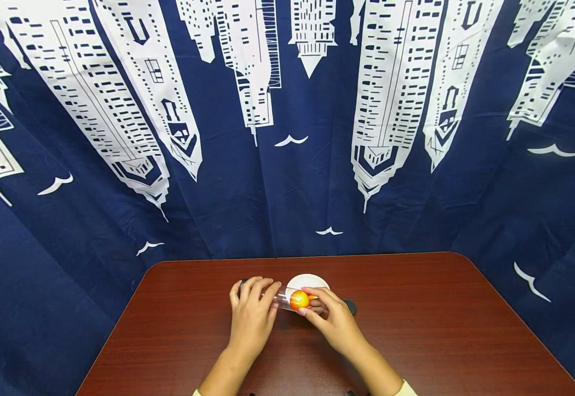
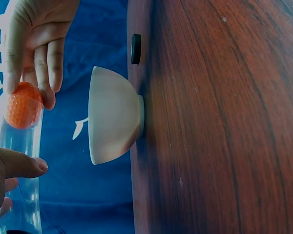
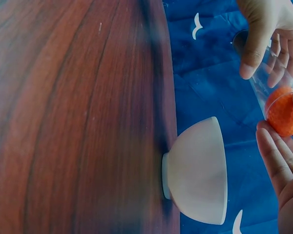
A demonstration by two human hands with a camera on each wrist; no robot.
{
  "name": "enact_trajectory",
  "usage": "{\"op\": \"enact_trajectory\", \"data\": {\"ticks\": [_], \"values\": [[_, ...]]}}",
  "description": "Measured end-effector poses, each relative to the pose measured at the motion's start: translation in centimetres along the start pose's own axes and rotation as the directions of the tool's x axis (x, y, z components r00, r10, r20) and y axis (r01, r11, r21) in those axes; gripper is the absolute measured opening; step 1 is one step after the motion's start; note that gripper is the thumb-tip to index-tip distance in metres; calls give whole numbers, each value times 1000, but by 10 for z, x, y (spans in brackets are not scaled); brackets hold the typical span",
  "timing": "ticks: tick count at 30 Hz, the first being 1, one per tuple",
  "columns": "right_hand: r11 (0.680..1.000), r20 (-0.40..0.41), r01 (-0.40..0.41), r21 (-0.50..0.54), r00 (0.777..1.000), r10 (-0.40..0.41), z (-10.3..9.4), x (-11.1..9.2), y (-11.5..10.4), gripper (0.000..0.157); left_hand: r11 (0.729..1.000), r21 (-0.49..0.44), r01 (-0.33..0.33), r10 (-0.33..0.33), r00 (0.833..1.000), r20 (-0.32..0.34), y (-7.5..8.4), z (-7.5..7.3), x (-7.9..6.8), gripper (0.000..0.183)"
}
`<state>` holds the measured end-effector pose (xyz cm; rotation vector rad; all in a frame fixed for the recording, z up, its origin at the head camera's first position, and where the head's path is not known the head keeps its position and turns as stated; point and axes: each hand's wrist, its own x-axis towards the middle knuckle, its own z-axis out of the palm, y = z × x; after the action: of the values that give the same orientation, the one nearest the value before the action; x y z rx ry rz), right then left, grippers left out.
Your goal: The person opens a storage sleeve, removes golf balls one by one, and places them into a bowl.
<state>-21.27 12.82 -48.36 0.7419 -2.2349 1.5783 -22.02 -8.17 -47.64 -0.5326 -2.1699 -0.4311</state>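
A clear plastic tube (image 1: 282,300) is held above the table, with my left hand (image 1: 253,316) gripping it around its left part. Its far left end is dark (image 3: 240,41). At the tube's right end sits an orange, dimpled golf ball (image 2: 24,105), partly inside the mouth. My right hand (image 1: 335,322) has its thumb and fingers around that ball and the tube's rim. A further bit of orange shows between the right fingers; what it belongs to is partly hidden. Behind and below the tube stands a white bowl (image 3: 198,170), upright; its inside is not visible in the wrist views.
A dark round lid-like disc (image 1: 350,307) lies on the brown wooden table (image 1: 441,330), right of the bowl. Behind the table's back edge hangs a navy curtain (image 1: 307,192) with white buildings and birds.
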Motion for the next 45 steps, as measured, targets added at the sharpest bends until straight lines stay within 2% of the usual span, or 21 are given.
{"op": "enact_trajectory", "data": {"ticks": [10, 15, 22, 28, 35, 42, 45], "values": [[999, -11, 39, -15, 999, -39, -1, 3, -4, 43, 997, 3, 82, -82, 994, 69, 4, -4, -1, 63], [995, -51, 72, -64, 996, -75, -3, 6, -6, 46, 986, -63, 154, -148, 985, 88, 2, -2, -2, 60], [994, -78, 60, -88, 995, -67, -10, 11, -6, 44, 947, -157, 279, -258, 956, 142, -2, 1, -5, 57], [992, -33, 77, -97, 996, -80, -16, 15, 2, 44, 904, -226, 364, -322, 925, 200, -5, 3, -10, 56], [993, 30, 59, -106, 998, -56, -20, 20, 8, 45, 864, -267, 426, -375, 900, 222, -10, 5, -15, 56], [977, 90, 56, -207, 995, -38, -21, 22, 11, 43, 832, -293, 471, -413, 879, 238, -11, 5, -16, 54], [965, 117, 49, -257, 993, -20, -21, 22, 11, 41, 811, -296, 504, -435, 859, 271, -11, 7, -16, 53]]}}
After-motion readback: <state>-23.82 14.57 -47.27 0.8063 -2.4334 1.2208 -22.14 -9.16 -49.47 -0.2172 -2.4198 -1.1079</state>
